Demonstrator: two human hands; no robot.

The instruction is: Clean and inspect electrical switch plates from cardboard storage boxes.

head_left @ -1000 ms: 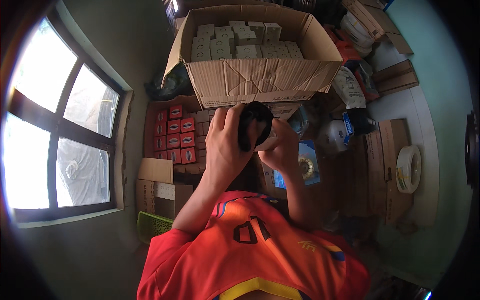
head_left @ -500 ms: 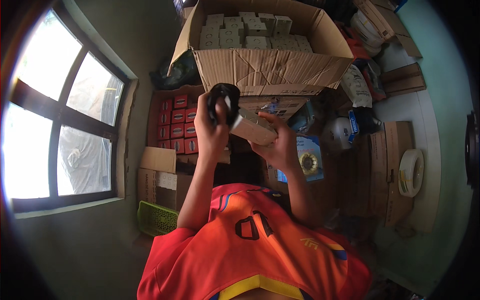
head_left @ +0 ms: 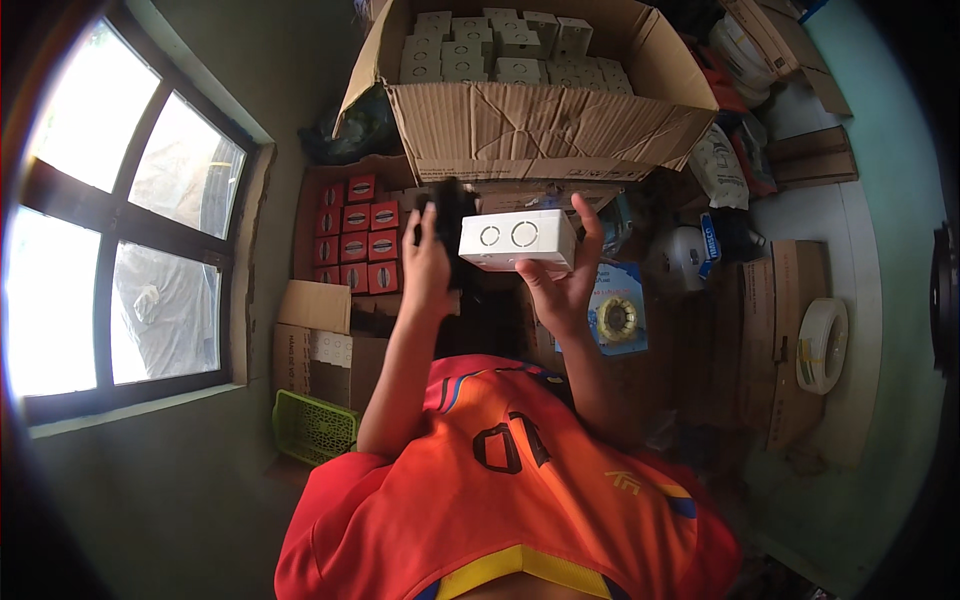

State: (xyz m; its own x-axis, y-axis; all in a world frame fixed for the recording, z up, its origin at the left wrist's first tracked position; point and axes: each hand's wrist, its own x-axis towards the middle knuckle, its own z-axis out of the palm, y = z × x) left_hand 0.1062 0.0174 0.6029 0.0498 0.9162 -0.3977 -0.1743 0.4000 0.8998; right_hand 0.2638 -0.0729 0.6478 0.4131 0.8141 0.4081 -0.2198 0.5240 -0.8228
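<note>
Window (head_left: 120,222), open carton (head_left: 545,125), green wall (head_left: 885,180) | right hand (head_left: 570,293) gripping white box (head_left: 512,238) | left hand (head_left: 427,268): grip unclear

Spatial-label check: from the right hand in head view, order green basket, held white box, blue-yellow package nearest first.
1. White box: in the right hand.
2. Blue-yellow package: right of that hand.
3. Green basket: lower left, farthest.

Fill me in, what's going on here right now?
A person's right grip holds up a white box with two round marks on its near long side. The left grip is at a dark, blurred item; how firmly it's held can't be told. Beyond, an open cardboard box contains many similar pale boxes. Small red boxes sit stacked to the left.
</note>
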